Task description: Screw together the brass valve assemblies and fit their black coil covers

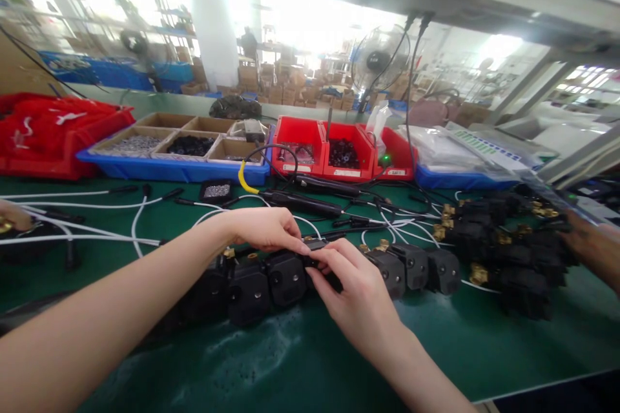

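Note:
A row of black box-shaped housings with brass fittings stands on the green bench, among them one housing (287, 279) just left of my hands. My left hand (271, 230) reaches over the row, its thumb and fingertips pinched together at a housing in the middle. From the right, my right hand (356, 277) meets it there, thumb and forefinger closed at the same spot. Whatever sits between the fingertips is small, dark and mostly hidden. Further right in the row are more housings (443, 271).
Red bins (345, 171) and a blue tray (179, 171) of small parts line the back. Black electric screwdrivers (303, 204) and white cables (111, 237) lie before them. Brass-fitted housings (527, 251) are piled at right, near another person's arm (593, 248); another person's hand (14, 216) shows at left.

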Available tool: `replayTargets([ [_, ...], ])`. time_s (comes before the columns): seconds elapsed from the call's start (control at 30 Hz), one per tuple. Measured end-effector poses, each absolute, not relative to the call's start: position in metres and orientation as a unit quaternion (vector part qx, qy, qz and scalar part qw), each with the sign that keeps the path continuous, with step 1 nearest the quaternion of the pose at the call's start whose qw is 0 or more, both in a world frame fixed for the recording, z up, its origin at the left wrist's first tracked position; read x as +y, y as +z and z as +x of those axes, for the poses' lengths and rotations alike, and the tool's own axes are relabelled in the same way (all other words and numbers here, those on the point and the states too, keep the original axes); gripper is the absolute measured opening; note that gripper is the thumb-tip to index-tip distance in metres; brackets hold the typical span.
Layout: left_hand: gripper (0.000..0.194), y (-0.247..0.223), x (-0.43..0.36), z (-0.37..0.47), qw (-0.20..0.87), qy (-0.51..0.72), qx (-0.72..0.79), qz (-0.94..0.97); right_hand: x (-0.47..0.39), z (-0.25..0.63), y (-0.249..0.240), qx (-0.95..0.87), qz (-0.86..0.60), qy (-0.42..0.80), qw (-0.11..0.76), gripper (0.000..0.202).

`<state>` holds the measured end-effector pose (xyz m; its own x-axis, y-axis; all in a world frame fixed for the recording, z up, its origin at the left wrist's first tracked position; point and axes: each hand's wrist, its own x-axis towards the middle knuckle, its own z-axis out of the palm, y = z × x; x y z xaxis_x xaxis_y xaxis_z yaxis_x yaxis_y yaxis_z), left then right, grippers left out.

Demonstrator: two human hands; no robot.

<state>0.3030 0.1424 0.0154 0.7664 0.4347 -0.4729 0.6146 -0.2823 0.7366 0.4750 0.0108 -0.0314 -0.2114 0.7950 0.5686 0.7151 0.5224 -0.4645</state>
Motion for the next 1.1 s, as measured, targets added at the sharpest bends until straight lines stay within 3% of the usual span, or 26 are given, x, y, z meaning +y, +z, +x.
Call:
replayTargets([
  [0.4, 0.053, 0.010, 0.144, 0.305, 0.502, -0.083, 0.337, 0.792, 0.014, 0.474, -0.037, -0.774, -0.480, 0.036, 0.412, 0.010],
  [0.73, 0.052, 0.008, 0.145, 0.305, 0.505, -0.081, 0.335, 0.791, 0.025, 0.488, -0.027, -0.835, -0.416, 0.073, 0.353, 0.007],
  [1.1, 0.057, 0.008, 0.145, 0.304, 0.495, -0.083, 0.331, 0.799, 0.018, 0.480, -0.040, -0.797, -0.443, 0.064, 0.406, 0.011],
])
